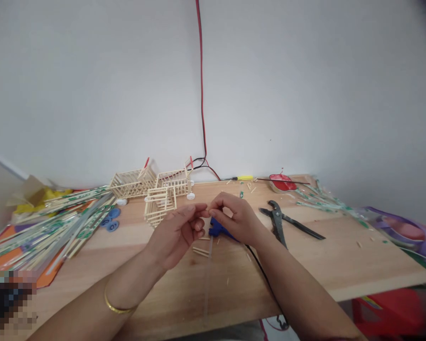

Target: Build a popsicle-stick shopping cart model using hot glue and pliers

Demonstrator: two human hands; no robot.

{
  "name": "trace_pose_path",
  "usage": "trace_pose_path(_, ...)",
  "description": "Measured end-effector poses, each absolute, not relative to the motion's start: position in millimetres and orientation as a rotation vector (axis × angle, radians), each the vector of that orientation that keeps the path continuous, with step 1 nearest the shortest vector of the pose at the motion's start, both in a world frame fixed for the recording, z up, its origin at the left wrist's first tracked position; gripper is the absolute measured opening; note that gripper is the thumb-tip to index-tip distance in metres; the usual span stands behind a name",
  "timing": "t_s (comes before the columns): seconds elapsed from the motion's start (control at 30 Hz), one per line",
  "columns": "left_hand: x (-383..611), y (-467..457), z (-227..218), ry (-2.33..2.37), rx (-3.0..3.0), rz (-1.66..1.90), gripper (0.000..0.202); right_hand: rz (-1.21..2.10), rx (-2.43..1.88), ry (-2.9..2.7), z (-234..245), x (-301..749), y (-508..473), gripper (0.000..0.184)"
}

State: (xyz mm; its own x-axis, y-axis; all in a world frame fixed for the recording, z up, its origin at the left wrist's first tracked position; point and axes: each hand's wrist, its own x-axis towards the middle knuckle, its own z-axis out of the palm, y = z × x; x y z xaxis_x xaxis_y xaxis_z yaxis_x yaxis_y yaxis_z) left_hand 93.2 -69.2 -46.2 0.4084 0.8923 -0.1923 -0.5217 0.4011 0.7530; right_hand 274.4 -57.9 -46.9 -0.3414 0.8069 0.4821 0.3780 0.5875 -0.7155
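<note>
My left hand (179,232), with a gold bangle at the wrist, meets my right hand (234,218) over the middle of the wooden table. The fingers of both are pinched together at the tips; whatever they hold between them is too small to make out. Under my right hand lies a blue tool (218,229) with a black cord, partly hidden, that looks like a glue gun. Short cut sticks (200,252) lie just below the hands. Behind my left hand stands a small stick frame (158,203), partly covered by it.
Stick-built carts (133,183) with white wheels stand near the wall. Blue wheels (111,225) and wrapped chopsticks (88,222) lie left. Black-handled pliers (277,222), a red-topped container (283,183) and torn wrappers (323,201) lie right. A red stool (394,312) stands below the table edge.
</note>
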Motion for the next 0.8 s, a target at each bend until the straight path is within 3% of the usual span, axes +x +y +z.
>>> trace_pose_path(0.2,94.8,-66.7,-50.4,0.655,0.750,1.041,0.020,0.553,-1.010,-1.963,-48.6,265.8,-64.1,0.012)
trace_pose_path(0.6,91.2,-67.1,-43.0,0.581,0.723,1.037,0.021,1.107,-0.660,-1.531,-60.0,268.8,-62.5,0.029)
trace_pose_path(0.8,90.7,-66.6,-38.2,0.512,0.523,0.951,0.025,0.971,-0.710,-1.644,-64.2,270.7,-64.6,0.035)
